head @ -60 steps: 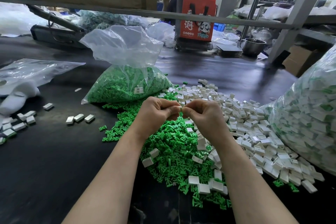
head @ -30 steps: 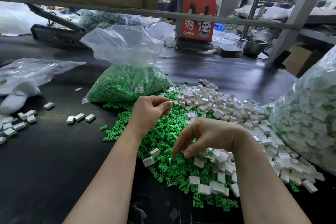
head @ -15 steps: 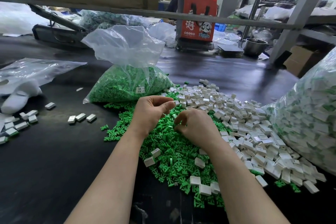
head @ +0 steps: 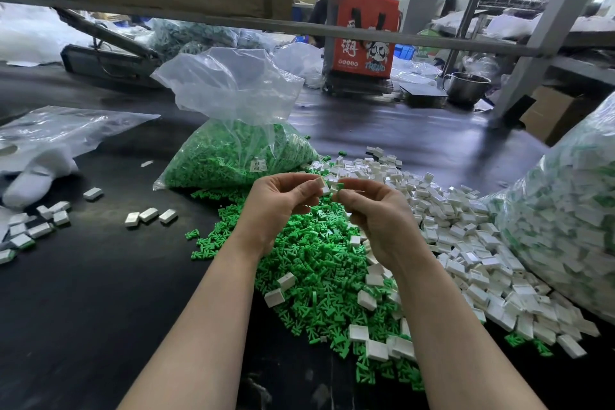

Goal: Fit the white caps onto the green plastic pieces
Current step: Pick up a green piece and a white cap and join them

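Note:
My left hand [head: 279, 203] pinches a white cap [head: 322, 186] between thumb and fingers. My right hand [head: 376, 213] pinches a small green piece [head: 339, 186] right beside it, and the two parts almost touch. Both hands hover above a loose heap of green pieces [head: 312, 263]. A heap of white caps [head: 466, 243] spreads to the right of it, with a few caps scattered on the green heap.
A clear bag of green pieces [head: 233, 156] stands behind the heap. A large bag of capped parts [head: 565, 216] fills the right side. Capped pieces [head: 149, 215] lie at the left on the dark table [head: 100, 293]. A person sits at the far side.
My right hand dipped down into the heaps, came back up with a green piece and now meets my left hand, which has kept the white cap raised.

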Demonstrator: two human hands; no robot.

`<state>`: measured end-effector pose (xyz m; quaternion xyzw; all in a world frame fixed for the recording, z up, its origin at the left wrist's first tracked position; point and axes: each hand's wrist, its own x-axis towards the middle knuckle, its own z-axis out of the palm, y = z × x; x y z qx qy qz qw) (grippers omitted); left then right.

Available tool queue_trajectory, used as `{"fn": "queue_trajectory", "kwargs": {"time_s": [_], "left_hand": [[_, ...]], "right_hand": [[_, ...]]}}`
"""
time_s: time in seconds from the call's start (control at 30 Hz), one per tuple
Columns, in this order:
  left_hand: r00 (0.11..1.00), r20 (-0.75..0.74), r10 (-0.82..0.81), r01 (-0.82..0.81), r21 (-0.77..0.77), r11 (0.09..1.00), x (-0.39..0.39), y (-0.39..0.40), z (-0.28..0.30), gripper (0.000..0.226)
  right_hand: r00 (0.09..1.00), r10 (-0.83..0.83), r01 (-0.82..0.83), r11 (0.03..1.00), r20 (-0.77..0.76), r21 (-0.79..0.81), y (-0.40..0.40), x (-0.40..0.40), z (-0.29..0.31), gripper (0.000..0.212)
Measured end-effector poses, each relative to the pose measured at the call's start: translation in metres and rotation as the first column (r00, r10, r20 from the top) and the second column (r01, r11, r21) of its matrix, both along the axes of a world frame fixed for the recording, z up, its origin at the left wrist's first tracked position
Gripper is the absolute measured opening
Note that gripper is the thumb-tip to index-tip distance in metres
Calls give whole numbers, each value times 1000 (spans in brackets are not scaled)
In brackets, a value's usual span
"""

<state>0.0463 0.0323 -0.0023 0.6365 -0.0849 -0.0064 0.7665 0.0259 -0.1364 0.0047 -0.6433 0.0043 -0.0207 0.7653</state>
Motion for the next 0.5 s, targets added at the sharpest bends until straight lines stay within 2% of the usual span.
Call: {"fn": "queue_trajectory", "kwargs": {"time_s": [0.13,0.3,0.5], "left_hand": [[1000,-4,-6,6,-2,1000,0,-1,1,24],[1000,-10,-22,21,-24,999,-1,-2,1,16],[1000,-5,-24,23,-42,999,-2,-5,2,12]], "right_hand": [[1000,3,-3,999,2,36,0,0,3,20],[997,-67,66,997,25,45,1,-1,3,14],[993,-45,52,997,112,-56,1,-1,0,15]]}}
